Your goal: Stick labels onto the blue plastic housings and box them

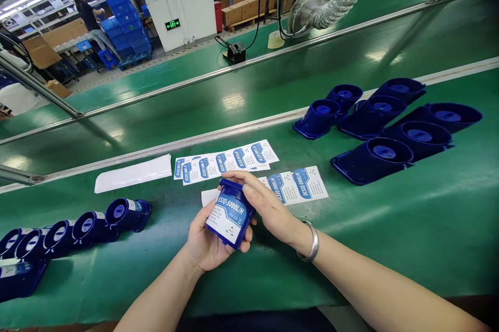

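I hold a dark blue plastic housing (pixel 231 216) over the green bench, near its front edge. A blue and white label reading DCS2Q-3000L/H is on its side. My left hand (pixel 206 246) cups the housing from below, fingers wrapped around it. My right hand (pixel 268 207) rests on its top and right side, fingers pressed against the label edge. Behind the housing lie strips of blue and white labels (pixel 226 161), with more label sheets (pixel 298 185) to the right.
Several unlabelled blue housings (pixel 390 129) stand at the right. A row of labelled housings (pixel 78 228) lies at the left. A white backing strip (pixel 132 173) lies behind them. A conveyor belt (pixel 249 95) runs beyond the bench. A person stands far back left by blue crates.
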Tool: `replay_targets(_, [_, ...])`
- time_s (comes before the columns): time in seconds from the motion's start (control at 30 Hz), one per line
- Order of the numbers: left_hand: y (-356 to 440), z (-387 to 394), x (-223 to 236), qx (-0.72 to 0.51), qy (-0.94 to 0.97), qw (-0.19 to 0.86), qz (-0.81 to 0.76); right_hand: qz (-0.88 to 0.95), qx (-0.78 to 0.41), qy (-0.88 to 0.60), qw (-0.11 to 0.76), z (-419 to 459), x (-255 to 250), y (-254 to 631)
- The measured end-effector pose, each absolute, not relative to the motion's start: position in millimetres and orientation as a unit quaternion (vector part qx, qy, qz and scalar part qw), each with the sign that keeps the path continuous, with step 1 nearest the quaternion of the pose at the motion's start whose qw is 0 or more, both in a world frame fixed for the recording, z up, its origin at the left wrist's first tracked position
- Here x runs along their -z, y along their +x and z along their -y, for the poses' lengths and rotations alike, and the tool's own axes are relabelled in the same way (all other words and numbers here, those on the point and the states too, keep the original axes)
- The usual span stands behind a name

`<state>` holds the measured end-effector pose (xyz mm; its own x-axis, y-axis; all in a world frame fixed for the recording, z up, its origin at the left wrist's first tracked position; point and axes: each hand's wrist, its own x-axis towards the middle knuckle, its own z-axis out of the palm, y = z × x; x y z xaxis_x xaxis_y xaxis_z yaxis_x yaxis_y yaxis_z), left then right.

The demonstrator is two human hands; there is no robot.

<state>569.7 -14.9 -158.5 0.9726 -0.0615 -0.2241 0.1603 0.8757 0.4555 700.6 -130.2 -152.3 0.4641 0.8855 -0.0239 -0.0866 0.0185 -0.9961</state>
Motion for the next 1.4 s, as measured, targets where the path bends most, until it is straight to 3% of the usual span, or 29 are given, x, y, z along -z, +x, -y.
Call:
replay_targets(0.7, [564,11,145,-0.029,0.615,0.770,-0.166,0.301,-0.292,-0.679,0.603,131,154,701])
replay_targets(0.8, [564,15,143,-0.037,0.614,0.767,-0.183,0.305,-0.296,-0.673,0.605,131,154,704])
replay_targets(0.93, [565,11,143,-0.028,0.518,0.840,-0.155,0.321,-0.292,-0.665,0.608,131,159,707])
replay_targets(1.1, [572,5,147,-0.047,0.365,0.892,-0.262,0.479,-0.162,-0.633,0.587,136,167,703])
replay_targets(1.4, [570,8,151,-0.097,0.372,0.886,-0.261,0.577,-0.097,-0.599,0.547,139,168,705])
